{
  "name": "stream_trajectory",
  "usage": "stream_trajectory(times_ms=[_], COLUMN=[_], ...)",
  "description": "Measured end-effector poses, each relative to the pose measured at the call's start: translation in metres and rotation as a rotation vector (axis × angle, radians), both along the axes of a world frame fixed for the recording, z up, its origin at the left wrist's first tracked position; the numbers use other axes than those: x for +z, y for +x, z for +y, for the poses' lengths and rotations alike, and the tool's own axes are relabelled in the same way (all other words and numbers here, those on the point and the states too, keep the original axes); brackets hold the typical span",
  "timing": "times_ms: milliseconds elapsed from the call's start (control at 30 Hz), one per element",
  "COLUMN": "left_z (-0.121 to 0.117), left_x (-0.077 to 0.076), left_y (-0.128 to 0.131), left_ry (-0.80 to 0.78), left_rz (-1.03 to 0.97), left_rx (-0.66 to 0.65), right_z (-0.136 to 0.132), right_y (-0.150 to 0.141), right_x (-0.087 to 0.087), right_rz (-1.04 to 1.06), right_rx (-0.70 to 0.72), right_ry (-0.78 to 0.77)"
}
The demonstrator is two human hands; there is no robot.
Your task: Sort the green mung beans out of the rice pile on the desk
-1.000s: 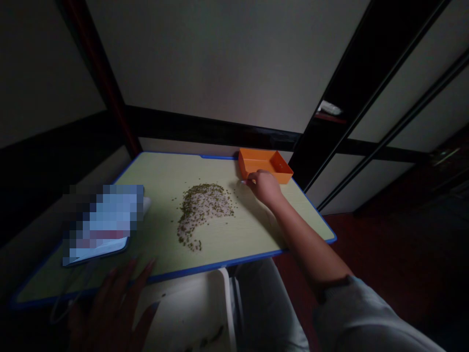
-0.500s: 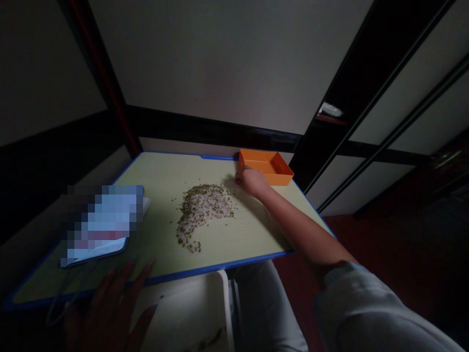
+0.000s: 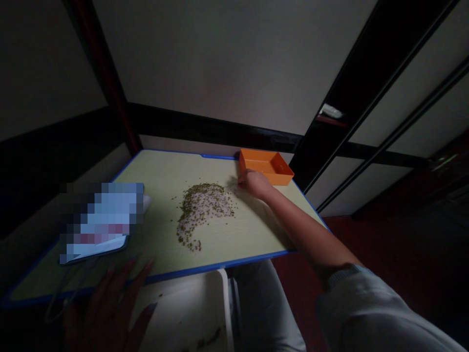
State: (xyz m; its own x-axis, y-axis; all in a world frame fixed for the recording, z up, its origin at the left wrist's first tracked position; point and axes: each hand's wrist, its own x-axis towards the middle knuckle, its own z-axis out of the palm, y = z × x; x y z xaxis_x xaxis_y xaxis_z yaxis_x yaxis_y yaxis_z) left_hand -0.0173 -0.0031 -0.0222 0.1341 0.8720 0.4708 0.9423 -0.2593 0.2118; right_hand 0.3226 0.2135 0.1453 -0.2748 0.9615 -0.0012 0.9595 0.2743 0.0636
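A pile of small green grains (image 3: 190, 195) mixed with whitish grains (image 3: 208, 204) is spread over the middle of the pale table (image 3: 154, 171). My right hand (image 3: 256, 184) is closed at the pile's far right side, just in front of an orange tray (image 3: 266, 167). A thin, slender tool (image 3: 231, 187) sticks out from its fingertips toward the grains; its exact kind is too small and dim to make out. My left hand (image 3: 110, 305) lies in shadow at the near table edge, fingers spread, holding nothing.
A tablet-like device (image 3: 106, 222) with a blurred-out screen lies on the left, a cable (image 3: 54, 303) trailing from it. Below the near edge, a white bin (image 3: 225, 303) with a few dark bits inside sits beside my leg (image 3: 269, 303). Panelled walls (image 3: 220, 63) rise behind.
My right hand has shifted slightly right and toward me, with the thin tool still in its fingers. My left hand and the pile look nearly the same.
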Motion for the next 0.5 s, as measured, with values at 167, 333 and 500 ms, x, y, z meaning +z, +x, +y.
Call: stream_trajectory(times_ms=[167,333,500], left_z=[0.001,0.000,0.000], left_x=[0.000,0.004,0.003], left_y=[-0.001,0.000,-0.001], left_ry=[0.019,-0.011,-0.016], left_rz=[0.006,-0.010,-0.028], left_rx=[-0.011,-0.009,-0.018], right_z=[-0.013,-0.027,-0.040], right_y=[0.003,0.005,0.008], right_x=[0.000,0.000,0.002], right_rz=[0.011,0.041,0.064], right_rx=[0.024,0.056,0.062], right_ry=[-0.012,-0.030,-0.033])
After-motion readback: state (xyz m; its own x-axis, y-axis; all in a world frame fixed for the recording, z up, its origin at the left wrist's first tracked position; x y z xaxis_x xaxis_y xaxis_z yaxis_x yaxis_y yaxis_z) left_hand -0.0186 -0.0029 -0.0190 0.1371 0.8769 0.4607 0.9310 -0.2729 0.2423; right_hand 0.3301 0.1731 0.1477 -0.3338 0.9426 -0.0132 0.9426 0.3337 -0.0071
